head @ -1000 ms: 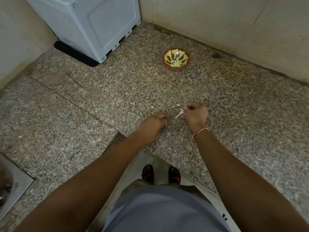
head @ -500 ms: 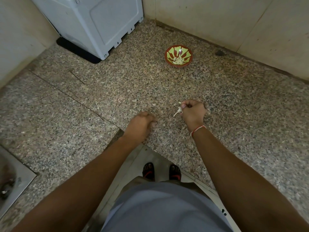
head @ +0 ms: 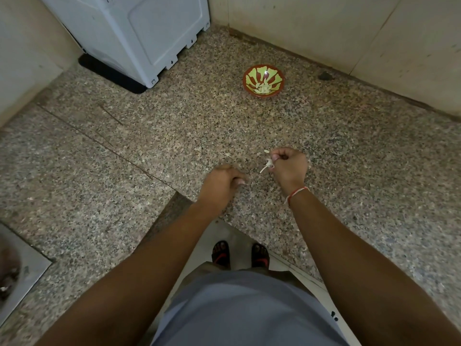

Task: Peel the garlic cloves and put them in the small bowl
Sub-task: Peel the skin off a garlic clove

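Note:
My right hand [head: 289, 168] is curled and pinches a small white garlic piece [head: 269, 166] with a thin stalk sticking out to the left. A loose pale bit of garlic [head: 266, 151] lies on the speckled stone counter just beyond it. My left hand [head: 223, 182] hovers to the left with fingers curled under; whether it holds anything is hidden. The small red and green patterned bowl [head: 252, 72] stands farther back on the counter with several peeled cloves [head: 264, 89] inside.
A white appliance [head: 139, 33] on a black mat fills the back left corner. Tiled walls [head: 349, 28] close the back and right. A steel sink edge [head: 25, 270] shows at the lower left. The counter's front edge [head: 189, 196] cuts in below my hands.
My left hand has drifted back to the right toward the right hand after pulling away. The right hand still pinches the garlic piece in about the same spot.

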